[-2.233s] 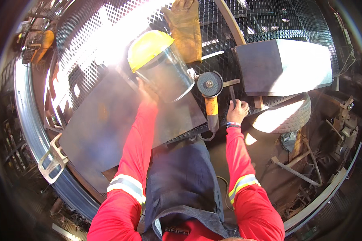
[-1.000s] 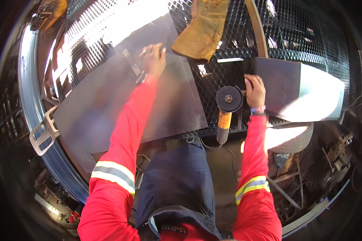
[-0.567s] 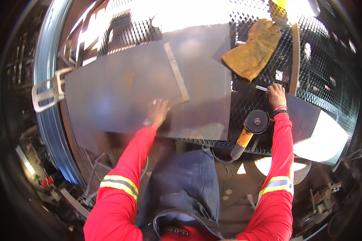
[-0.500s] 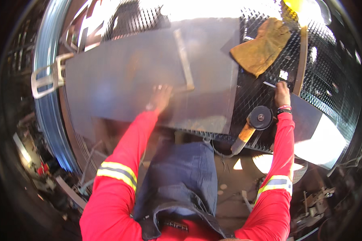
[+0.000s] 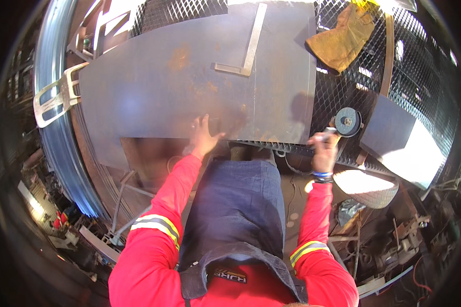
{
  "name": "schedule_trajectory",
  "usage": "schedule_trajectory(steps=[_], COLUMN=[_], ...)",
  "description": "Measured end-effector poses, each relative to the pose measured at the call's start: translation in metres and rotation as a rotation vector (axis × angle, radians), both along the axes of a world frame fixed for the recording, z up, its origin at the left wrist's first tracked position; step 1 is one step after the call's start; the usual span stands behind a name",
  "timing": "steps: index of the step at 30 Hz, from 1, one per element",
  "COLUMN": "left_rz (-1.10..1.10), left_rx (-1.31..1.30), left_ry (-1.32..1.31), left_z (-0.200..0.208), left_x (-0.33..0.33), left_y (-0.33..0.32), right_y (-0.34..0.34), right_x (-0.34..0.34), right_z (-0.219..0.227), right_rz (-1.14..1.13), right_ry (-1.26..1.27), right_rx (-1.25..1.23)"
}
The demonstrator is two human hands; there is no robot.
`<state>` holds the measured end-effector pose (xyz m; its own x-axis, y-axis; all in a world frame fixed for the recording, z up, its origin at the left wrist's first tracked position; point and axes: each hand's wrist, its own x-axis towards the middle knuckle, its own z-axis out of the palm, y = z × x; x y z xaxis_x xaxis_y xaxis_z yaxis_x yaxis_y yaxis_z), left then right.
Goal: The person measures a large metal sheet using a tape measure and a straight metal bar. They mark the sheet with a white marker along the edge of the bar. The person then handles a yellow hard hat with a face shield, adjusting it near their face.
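Observation:
My left hand (image 5: 203,134) has its fingers spread at the near edge of a large grey metal sheet (image 5: 153,92), which has rusty patches. Farther up the sheet rests an L-shaped steel square (image 5: 253,43), apart from both hands. My right hand (image 5: 323,156) is closed, with a short whitish stick (image 5: 329,132) showing at its fingertips. It is just off the sheet's near right corner. Right behind it lies an angle grinder (image 5: 348,122) with a dark round disc; my fingers partly hide its handle, and whether they touch it I cannot tell.
A tan leather glove (image 5: 343,41) lies on the black expanded-metal mesh (image 5: 338,100) right of the sheet. A smaller grey plate (image 5: 389,125) sits farther right. A cream slotted frame (image 5: 59,97) and long shiny metal profiles (image 5: 48,64) border the left. A tyre (image 5: 376,194) is below the mesh.
My right hand has come back from the mesh toward me and left, bringing the whitish stick. My left hand has left the square for the sheet's near edge. The square is turned clockwise and farther away.

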<state>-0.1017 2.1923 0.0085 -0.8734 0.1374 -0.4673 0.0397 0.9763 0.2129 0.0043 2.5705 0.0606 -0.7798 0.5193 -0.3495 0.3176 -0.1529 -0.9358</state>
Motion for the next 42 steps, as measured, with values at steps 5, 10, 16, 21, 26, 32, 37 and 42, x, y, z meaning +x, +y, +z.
schedule_trajectory(steps=[5, 10, 16, 21, 26, 32, 37, 42], left_rz=[0.075, 0.227, 0.420, 0.612, 0.809, 1.205, 1.359, 1.379], left_rx=[0.179, 0.478, 0.930, 1.103, 1.431, 1.456, 1.539, 1.485], left_ry=[0.040, -0.190, -0.629, -0.749, -1.036, -0.974, -0.865, -0.769], left_z=[-0.034, -0.001, 0.024, 0.013, 0.013, 0.038, 0.044, 0.070], left_x=[0.018, 0.003, 0.038, 0.059, 0.048, 0.071, 0.085, 0.085], left_y=[-0.024, -0.037, -0.088, -0.120, -0.112, -0.081, -0.081, -0.088], right_y=[-0.115, -0.145, -0.193, -0.239, -0.280, -0.291, -0.269, -0.278], right_x=[-0.018, -0.153, -0.253, -0.177, -0.053, -0.014, -0.048, -0.074], right_z=[-0.042, -0.099, -0.106, -0.050, -0.017, -0.009, 0.002, -0.012], right_rz=[0.277, 0.324, 0.056, 0.509, 0.821, 0.713, 1.109, 1.194], right_ry=[-0.291, -0.523, -0.281, -0.107, -0.244, -0.263, -0.326, -0.609], right_rx=[0.246, 0.398, 0.341, 0.092, -0.206, -0.181, -0.309, -0.277])
